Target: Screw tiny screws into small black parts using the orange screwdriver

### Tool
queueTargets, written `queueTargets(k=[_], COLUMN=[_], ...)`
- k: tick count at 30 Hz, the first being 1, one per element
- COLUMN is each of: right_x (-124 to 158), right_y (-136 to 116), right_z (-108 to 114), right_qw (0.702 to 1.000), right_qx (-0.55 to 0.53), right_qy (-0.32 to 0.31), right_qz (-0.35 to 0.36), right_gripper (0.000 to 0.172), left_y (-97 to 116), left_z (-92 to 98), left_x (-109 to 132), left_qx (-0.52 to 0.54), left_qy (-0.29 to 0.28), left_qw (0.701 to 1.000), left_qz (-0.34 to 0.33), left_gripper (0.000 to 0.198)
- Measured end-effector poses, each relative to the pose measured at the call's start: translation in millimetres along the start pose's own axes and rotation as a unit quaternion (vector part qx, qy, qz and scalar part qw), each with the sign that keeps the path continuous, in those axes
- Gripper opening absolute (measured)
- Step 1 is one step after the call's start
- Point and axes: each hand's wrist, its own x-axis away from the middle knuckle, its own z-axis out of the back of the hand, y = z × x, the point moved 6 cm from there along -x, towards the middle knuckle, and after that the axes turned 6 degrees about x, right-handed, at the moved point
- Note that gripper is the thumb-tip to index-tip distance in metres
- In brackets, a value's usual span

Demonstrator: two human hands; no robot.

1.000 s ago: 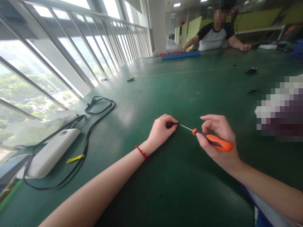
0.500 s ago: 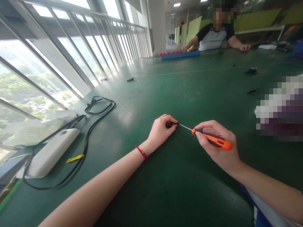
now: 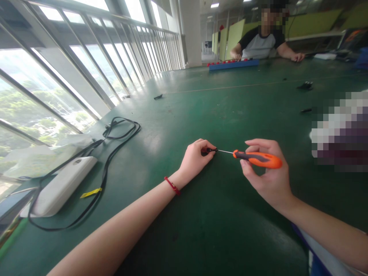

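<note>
My left hand point(image 3: 197, 155), a red bracelet at its wrist, is closed in a pinch on a small black part point(image 3: 212, 150) low over the green table point(image 3: 184, 115). Fingers cover much of that part, so its kind cannot be made out. The thin metal shaft of an orange and black screwdriver point(image 3: 258, 158) meets the part's right end. My right hand point(image 3: 271, 176) holds the screwdriver by its handle, which rests against the palm side with the thumb below and the fingertips loosened above. The screwdriver lies nearly level, pointing left.
On the left are a white power strip point(image 3: 64, 188), a black cable point(image 3: 106, 168) with a yellow tag and a plastic bag point(image 3: 43, 157). Small black pieces point(image 3: 158, 97) lie farther back. Across the table, a person point(image 3: 261, 46) has a hand at a blue bar with red knobs point(image 3: 234, 65).
My right fingers have loosened and lifted, and the screwdriver has rolled and levelled, its handle end rising. My left hand stays still. The blue bar across the table has slid right.
</note>
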Motion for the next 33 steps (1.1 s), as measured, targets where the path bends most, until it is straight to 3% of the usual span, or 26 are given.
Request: queueTargets(k=[2,6,10,12,15,17,22,28,33], right_x=[0.2,0.8,-0.3,-0.4,1.0,1.8,0.2,1.0,0.2], right_y=[1.1,0.6,-1.9,-0.3,1.5,0.8,-1.1,-0.5,-3.0], right_z=[-1.8,-4.1,1.6,1.0,-3.7,-4.2,1.7,-3.9,3.4], right_qw=[1.0,0.998,1.0,1.0,0.999,0.998,1.0,0.998,0.999], right_qx=[0.002,0.044,-0.011,-0.022,0.025,0.049,-0.002,0.058,0.009], right_qy=[-0.017,-0.04,0.018,0.012,-0.038,-0.046,0.018,-0.037,0.032], right_qz=[-0.006,-0.015,0.002,-0.005,-0.014,-0.007,0.015,-0.002,0.023], right_gripper=[0.032,0.011,0.037,0.04,0.015,0.007,0.036,0.008,0.03], left_y=[0.7,1.5,1.3,1.2,1.2,1.6,2.9,2.6,2.8], left_z=[0.2,0.6,0.6,0.5,0.8,1.2,1.6,1.8,1.6], left_x=[0.2,0.1,0.0,0.1,0.1,0.1,0.0,0.1,0.2], left_qx=[-0.002,-0.005,-0.001,-0.001,-0.004,-0.003,-0.01,-0.013,-0.019], left_qy=[-0.001,0.002,0.004,0.002,0.005,0.007,0.009,0.011,0.01], left_qw=[1.0,1.0,1.0,1.0,1.0,1.0,1.0,1.0,1.0], left_qz=[0.002,0.005,0.001,0.001,0.003,0.002,-0.002,0.001,-0.001], left_gripper=[0.01,0.01,0.009,0.009,0.009,0.01,0.009,0.01,0.01])
